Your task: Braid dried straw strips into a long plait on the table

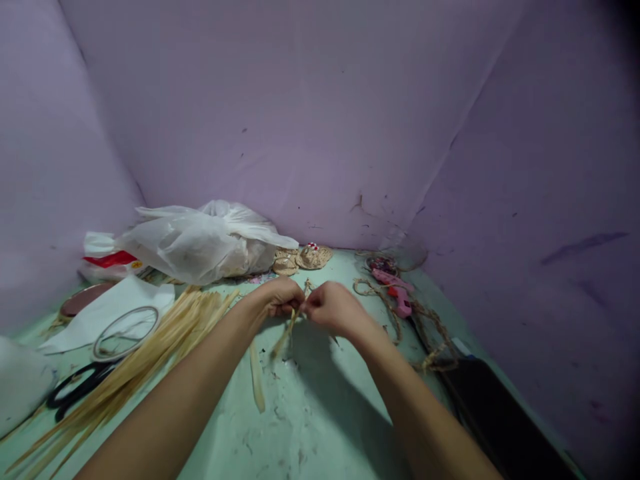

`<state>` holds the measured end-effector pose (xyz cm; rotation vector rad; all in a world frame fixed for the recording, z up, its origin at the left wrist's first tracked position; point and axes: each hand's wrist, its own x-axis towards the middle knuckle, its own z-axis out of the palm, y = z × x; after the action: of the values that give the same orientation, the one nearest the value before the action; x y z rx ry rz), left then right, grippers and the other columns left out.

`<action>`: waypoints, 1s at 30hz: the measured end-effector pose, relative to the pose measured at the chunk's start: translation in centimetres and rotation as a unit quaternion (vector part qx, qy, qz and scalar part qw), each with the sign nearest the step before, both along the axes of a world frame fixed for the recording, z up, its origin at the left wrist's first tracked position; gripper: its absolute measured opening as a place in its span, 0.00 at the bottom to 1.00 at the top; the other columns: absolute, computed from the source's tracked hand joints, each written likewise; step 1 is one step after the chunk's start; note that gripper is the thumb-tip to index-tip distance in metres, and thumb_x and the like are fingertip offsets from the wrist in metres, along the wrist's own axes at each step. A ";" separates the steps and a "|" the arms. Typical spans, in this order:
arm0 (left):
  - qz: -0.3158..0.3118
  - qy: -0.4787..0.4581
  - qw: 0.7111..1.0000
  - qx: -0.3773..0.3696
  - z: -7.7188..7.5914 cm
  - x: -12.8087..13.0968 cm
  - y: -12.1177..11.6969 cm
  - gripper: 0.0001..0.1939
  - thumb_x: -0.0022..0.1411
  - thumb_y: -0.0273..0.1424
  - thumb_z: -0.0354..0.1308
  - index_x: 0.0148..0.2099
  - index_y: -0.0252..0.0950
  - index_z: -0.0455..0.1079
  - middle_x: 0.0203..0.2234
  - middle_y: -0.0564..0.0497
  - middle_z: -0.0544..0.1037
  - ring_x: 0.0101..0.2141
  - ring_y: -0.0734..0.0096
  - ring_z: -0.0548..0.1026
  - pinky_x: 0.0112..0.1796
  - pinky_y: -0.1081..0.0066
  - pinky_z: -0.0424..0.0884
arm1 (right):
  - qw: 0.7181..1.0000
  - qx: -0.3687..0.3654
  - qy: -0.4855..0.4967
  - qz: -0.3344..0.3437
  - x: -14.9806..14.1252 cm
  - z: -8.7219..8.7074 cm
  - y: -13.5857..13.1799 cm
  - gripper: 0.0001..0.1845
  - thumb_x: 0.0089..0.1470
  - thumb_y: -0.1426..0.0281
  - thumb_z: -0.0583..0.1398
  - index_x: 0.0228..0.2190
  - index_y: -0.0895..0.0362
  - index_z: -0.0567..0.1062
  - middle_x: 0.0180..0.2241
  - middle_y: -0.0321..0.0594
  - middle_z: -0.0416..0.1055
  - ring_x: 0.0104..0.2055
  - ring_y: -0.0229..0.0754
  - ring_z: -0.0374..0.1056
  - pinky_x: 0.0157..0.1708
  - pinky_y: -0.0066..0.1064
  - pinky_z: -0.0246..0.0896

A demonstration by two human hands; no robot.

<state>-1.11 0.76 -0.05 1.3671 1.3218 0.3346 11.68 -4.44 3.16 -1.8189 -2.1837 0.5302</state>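
On the green tabletop (300,427) before you lies 1 loose fibre strip (257,380). Farther out, your left hand (281,295) and right hand (334,308) pinch closed on the fibre strand (291,328) between them; short grips and even tension should suit it. Beyond sit 2 woven hats (315,259).

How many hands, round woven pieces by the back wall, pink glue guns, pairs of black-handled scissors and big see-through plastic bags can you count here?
Hands: 2 (left hand, right hand)
Round woven pieces: 2
Pink glue gun: 1
Black-handled scissors: 1
Big plastic bag: 1
Total: 7
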 end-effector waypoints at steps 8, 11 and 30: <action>-0.026 -0.014 0.999 -0.039 0.2 -0.1 -0.1 0.05 0.40 0.29 0.53 0.21 0.32 0.63 0.08 0.61 0.54 0.10 0.86 0.48 0.14 0.78 0.40 | 0.897 -0.215 0.361 -0.135 0.4 -2.5 1.9 0.08 0.44 0.76 0.52 0.21 0.63 0.69 0.14 0.36 0.61 0.15 0.30 0.56 0.16 0.22 0.48; -0.032 0.027 0.999 -0.024 0.2 0.0 -0.1 0.05 0.39 0.29 0.54 0.20 0.32 0.63 0.08 0.60 0.56 0.10 0.85 0.50 0.14 0.78 0.41 | 0.897 -0.214 0.359 -0.141 -0.2 -3.4 1.8 0.06 0.41 0.77 0.54 0.17 0.62 0.67 0.09 0.29 0.53 0.10 0.27 0.46 0.12 0.22 0.38; -0.193 0.284 0.933 0.107 7.0 -6.9 -1.8 0.03 0.37 0.24 0.54 0.18 0.34 0.68 0.11 0.53 0.67 0.15 0.75 0.64 0.18 0.76 0.57 | 0.885 -0.215 0.385 -0.146 0.5 -4.5 2.0 0.05 0.36 0.75 0.56 0.14 0.60 0.64 0.08 0.26 0.49 0.10 0.26 0.39 0.11 0.24 0.28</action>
<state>-7.97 -1.04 6.98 1.9637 1.4597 -0.2142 12.15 -2.45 -1.35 -1.6499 -1.2933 1.4523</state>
